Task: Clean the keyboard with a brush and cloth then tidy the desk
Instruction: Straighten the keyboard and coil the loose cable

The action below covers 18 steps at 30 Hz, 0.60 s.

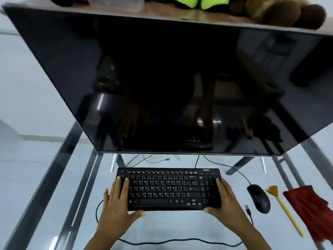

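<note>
Left hand (117, 201), right hand (224, 199), both clasped

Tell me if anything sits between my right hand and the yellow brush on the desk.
Yes. The black mouse lies on the glass desk between the right hand, which grips the keyboard end, and the brush. A loose cable plug lies there too.

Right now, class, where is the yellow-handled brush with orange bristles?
In the head view, the yellow-handled brush lies on the glass desk, right of the black keyboard, between the black mouse and the red cloth, untouched.
</note>
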Motion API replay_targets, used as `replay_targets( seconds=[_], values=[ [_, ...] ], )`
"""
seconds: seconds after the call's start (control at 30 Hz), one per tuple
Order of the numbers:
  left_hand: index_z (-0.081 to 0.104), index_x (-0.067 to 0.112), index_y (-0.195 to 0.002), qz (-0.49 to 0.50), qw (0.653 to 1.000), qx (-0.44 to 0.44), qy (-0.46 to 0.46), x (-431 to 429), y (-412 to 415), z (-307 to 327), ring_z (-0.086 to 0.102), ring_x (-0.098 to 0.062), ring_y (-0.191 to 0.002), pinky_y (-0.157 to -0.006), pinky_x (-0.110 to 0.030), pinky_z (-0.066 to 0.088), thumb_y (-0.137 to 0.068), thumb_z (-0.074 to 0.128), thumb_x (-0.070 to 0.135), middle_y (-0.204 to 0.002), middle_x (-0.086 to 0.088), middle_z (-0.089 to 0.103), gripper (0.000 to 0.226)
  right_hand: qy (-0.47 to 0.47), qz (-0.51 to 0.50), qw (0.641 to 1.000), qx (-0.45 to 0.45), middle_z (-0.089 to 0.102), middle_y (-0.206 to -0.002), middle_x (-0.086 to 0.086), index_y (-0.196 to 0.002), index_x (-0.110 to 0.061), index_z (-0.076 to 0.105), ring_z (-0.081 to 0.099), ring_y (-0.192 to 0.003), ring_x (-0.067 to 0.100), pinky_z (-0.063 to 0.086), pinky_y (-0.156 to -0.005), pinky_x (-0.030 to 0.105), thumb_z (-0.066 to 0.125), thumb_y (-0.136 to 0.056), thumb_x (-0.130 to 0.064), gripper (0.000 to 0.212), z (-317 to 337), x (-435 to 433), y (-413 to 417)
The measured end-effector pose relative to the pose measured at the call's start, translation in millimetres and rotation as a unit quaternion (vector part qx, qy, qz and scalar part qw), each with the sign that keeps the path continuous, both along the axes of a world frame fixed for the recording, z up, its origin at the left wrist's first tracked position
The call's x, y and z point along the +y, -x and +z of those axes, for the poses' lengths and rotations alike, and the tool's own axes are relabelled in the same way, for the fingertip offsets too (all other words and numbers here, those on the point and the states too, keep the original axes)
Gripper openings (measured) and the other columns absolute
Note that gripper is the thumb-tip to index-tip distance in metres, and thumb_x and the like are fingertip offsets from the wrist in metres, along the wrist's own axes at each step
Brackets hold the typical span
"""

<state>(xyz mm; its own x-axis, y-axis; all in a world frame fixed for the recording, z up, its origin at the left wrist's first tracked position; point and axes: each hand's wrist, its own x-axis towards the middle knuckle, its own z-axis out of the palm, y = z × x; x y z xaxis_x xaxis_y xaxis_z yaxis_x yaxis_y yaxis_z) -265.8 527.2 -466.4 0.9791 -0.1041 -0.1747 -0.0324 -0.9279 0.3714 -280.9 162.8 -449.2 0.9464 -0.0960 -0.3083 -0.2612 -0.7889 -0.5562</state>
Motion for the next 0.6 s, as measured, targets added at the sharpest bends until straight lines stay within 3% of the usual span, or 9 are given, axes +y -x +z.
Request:
replay_targets(
  seconds=[0.17,0.27,0.33,0.47,0.6],
  values=[
    [0.016,0.009,-0.151,0.056,0.997,-0.001,0.047,15,1,-9,0.009,-0.025,-0.147,-0.117,-0.045,0.005,-0.056,0.022,0.098,-0.158,-0.012,0.015,0.131,0.023,-0.041,0.998,-0.036,0.022,-0.155,0.002,-0.152,-0.009,0.021,0.038,-0.138,0.022,0.037,-0.109,0.029,0.086,-0.069,-0.018,0.106,-11,-2,11],
    [0.015,0.008,-0.151,0.063,0.996,0.009,0.07,11,-6,-2,0.009,-0.026,-0.147,-0.119,-0.044,0.008,-0.062,0.063,0.077,-0.159,-0.009,0.015,0.122,0.023,-0.048,0.998,-0.035,0.033,-0.145,0.005,-0.147,-0.008,0.032,0.045,-0.128,0.023,0.041,-0.103,0.027,0.088,-0.064,-0.014,0.101,-9,-1,-2],
    [0.016,0.008,-0.151,0.064,0.994,0.006,0.089,9,-16,-1,0.013,-0.027,-0.146,-0.118,-0.045,0.017,-0.066,0.077,0.056,-0.158,-0.009,0.016,0.115,0.025,-0.045,0.998,-0.039,0.037,-0.14,0.006,-0.143,-0.007,0.038,0.047,-0.123,0.022,0.037,-0.097,0.022,0.088,-0.062,-0.012,0.095,-5,0,-15],
    [0.009,0.017,-0.152,0.089,0.988,0.017,0.124,4,-36,2,0.033,-0.023,-0.139,-0.095,-0.041,0.049,-0.069,0.078,0.05,-0.161,0.003,0.005,0.113,0.026,-0.045,0.998,-0.041,0.041,-0.137,0.002,-0.139,-0.007,0.044,0.045,-0.125,0.022,0.034,-0.098,0.02,0.088,-0.062,-0.013,0.088,2,-2,-40],
    [0.013,0.018,-0.152,0.094,0.987,0.004,0.13,-1,-53,-1,0.043,-0.024,-0.133,-0.085,-0.041,0.053,-0.068,0.079,0.049,-0.161,0.006,0.007,0.111,0.026,-0.044,0.997,-0.053,0.047,-0.132,-0.004,-0.131,-0.012,0.049,0.049,-0.121,0.021,0.043,-0.099,0.032,0.087,-0.059,-0.022,0.082,3,-4,-60]
  ],
)
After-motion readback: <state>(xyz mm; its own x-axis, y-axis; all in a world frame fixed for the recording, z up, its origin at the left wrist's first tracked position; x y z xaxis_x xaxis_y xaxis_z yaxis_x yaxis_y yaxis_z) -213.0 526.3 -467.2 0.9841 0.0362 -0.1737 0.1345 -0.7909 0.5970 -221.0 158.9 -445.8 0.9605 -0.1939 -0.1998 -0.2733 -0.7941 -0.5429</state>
